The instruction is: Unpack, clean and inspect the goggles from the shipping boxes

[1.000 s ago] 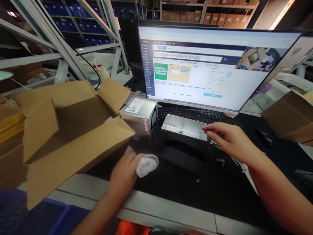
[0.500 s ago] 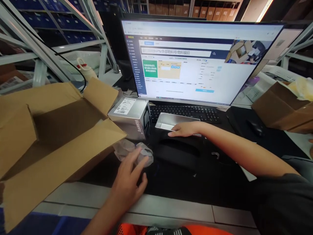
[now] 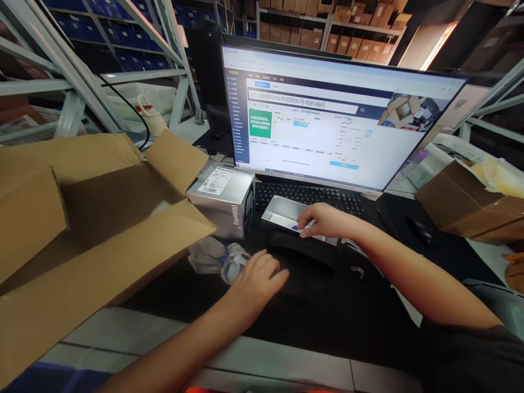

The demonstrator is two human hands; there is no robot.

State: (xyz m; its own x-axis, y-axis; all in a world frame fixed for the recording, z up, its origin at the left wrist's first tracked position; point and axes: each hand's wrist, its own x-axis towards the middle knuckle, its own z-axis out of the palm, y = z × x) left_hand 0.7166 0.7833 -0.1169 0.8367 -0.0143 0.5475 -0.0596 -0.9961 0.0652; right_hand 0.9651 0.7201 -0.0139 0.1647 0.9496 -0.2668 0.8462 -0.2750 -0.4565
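My right hand (image 3: 325,221) reaches over a shallow silver-white box tray (image 3: 272,218), its bent fingers apart at the tray's inside. A small purple-blue patch shows by the fingertips; what it belongs to is unclear. Lower and to the left, my left hand (image 3: 260,281) hovers palm down with fingers stretched and thumb apart, holding nothing. Just left of it lies crumpled clear plastic wrap (image 3: 207,256). A silver carton (image 3: 219,204) with a white label stands behind the wrap. Along the tray's near side, a dark curved object (image 3: 303,251) blends into the black mat.
An open cardboard box (image 3: 110,234) fills the left side, flaps spread. Behind the tray are a keyboard (image 3: 266,191) and a large monitor (image 3: 303,153). A mouse (image 3: 421,232) and another cardboard box (image 3: 454,196) sit at right. A pale curved scrap (image 3: 357,270) lies on the mat.
My left hand has moved right and slightly up, away from the plastic wrap. My right hand has gone from lying flat at the tray to bending its fingers into it. The view has shifted somewhat.
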